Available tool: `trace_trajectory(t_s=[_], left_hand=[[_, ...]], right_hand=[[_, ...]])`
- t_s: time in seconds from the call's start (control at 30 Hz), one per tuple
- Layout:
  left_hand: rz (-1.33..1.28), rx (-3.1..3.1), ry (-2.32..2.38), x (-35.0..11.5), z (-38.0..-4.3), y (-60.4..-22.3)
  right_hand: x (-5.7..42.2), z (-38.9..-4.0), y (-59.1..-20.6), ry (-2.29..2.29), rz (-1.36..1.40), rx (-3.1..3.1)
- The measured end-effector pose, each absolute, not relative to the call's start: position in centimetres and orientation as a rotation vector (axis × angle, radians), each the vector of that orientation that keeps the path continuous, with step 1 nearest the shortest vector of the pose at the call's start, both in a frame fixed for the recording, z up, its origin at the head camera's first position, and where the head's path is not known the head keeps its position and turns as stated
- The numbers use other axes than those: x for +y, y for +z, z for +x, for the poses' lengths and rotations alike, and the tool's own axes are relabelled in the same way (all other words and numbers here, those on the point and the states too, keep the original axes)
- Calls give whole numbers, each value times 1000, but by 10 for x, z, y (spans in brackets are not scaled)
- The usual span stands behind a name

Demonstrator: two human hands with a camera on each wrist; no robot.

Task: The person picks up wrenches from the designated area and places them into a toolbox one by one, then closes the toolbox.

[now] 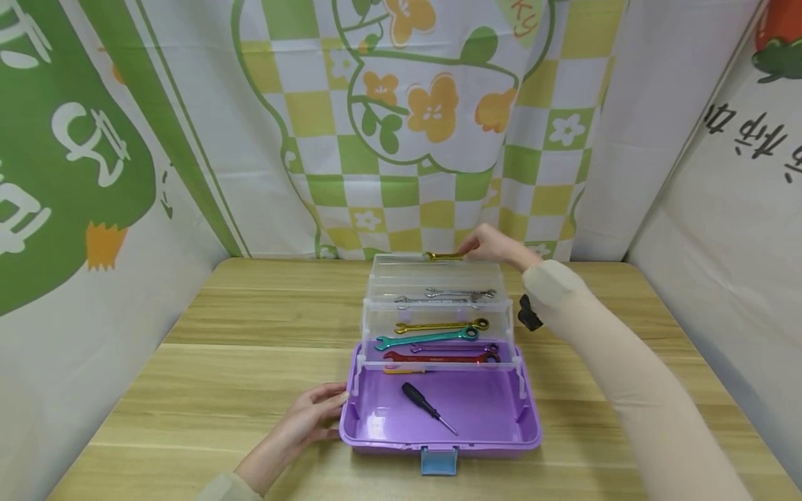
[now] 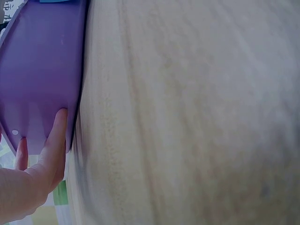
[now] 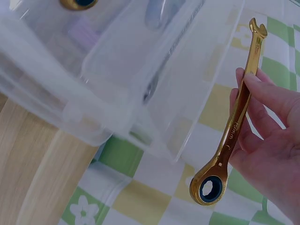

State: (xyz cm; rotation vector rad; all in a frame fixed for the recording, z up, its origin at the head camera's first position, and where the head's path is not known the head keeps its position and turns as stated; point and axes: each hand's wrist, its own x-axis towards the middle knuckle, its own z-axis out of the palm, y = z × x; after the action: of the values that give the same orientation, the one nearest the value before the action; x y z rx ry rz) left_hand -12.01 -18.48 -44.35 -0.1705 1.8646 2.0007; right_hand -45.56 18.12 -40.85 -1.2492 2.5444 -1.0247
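My right hand [image 1: 493,245] pinches a gold ratchet wrench [image 3: 238,115] above the back end of the clear trays. In the right wrist view its ring end points down and its forked end up. My left hand [image 1: 305,419] touches the left side of the purple toolbox [image 1: 438,444], its fingers extended along the wall. Silver wrenches [image 1: 462,293] lie in the rear tray. Ahead of them sit another gold wrench [image 1: 438,325], a teal wrench [image 1: 426,338], a small purple wrench [image 1: 452,348] and a red wrench [image 1: 438,358]. A black-handled screwdriver [image 1: 418,398] lies in the purple base.
The clear tiered trays [image 1: 432,273] are spread toward the back of the wooden table [image 1: 263,327]. A blue latch [image 1: 438,461] hangs at the box's front. A black object [image 1: 529,313] shows beside my right sleeve. Patterned curtain [image 1: 401,195] stands behind.
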Motion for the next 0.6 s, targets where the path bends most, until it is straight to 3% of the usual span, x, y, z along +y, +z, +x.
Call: trace_trajectory(t_s=[0.3,0.6], left_hand=[[-193,1886,1989,-184,-120,-443],[-200,1883,1988,-184,-120,-443]], right_hand=[[154,-430,-392,-1012,-1189,2503],[142,-463,-435,-994,-1164,2559]])
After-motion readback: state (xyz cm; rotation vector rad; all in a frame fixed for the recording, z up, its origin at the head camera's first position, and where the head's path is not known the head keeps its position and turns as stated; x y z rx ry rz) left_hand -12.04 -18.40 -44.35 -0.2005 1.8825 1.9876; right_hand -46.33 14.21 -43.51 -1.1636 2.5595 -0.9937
